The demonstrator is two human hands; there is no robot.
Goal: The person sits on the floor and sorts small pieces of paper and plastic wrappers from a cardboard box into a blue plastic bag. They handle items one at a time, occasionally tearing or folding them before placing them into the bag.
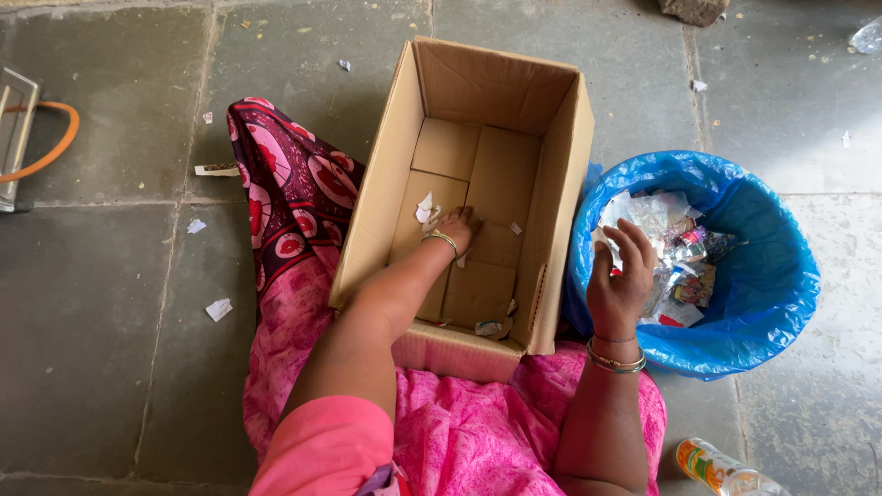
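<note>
So you're sitting on the stone floor [110,303] with the cardboard box [560,184] right against your knees, and its tall walls hem your left hand [457,227] in on every side, so the only free way is straight up. That hand is flat on the box bottom, fingers spread and loose, touching a white paper scrap [424,208] but not gripping it. Your right hand [623,271] hangs over the near rim of the blue-lined bin [772,303], fingers open and curled a bit, nothing held that I can make out. The bin sits just beside the box's right wall, so there's barely a gap between them. Inside the bin there's a heap of crumpled silver and clear wrappers [666,248] with red and coloured bits. More small scraps lie in the box's near corner [491,326]. A plastic bottle with an orange label [721,470] lies by your right elbow, and white paper bits [219,309] dot the floor to your left, well apart.
</note>
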